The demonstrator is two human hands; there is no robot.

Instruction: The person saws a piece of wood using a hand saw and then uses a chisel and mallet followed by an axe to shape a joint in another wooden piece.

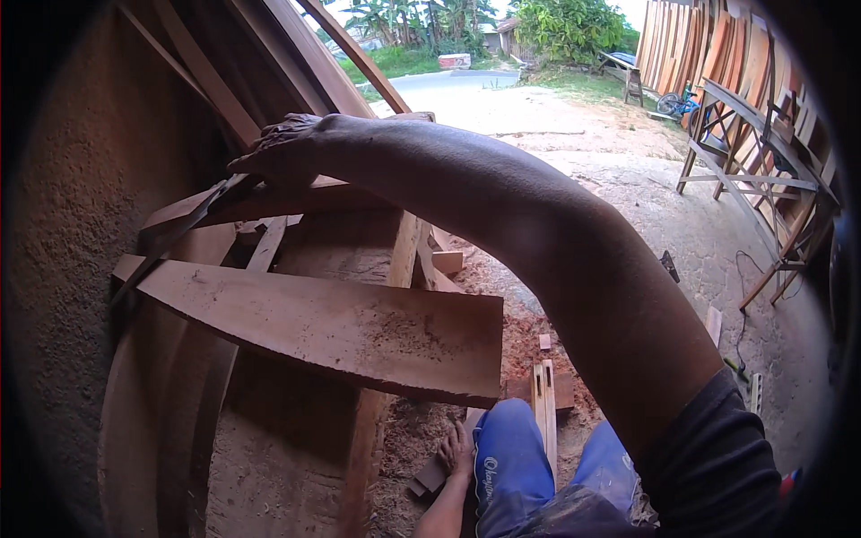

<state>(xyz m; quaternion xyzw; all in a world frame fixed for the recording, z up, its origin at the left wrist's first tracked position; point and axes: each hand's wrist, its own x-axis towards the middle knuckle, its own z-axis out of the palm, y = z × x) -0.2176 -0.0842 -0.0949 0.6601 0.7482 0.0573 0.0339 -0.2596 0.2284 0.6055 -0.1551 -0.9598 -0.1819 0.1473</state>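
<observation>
My right arm reaches across to the far left, where my right hand (291,143) is closed on what looks like a handsaw (184,226). The hand hides its handle. The saw's long, thin dark blade slants down to the left, against the left end of a curved brown board (332,318). Sawdust lies on this board, which rests crosswise on a thick timber (287,430). Low beside my left knee is my left hand (457,448), its fingers stretched out against wood, next to a small dark block (430,475).
A rough wall (63,224) rises close on the left, with tall planks (269,54) leaning near it. Shavings cover the floor around a slotted pale wood piece (543,403) between my knees. At right stand a wooden trestle (753,179) and upright boards (691,45).
</observation>
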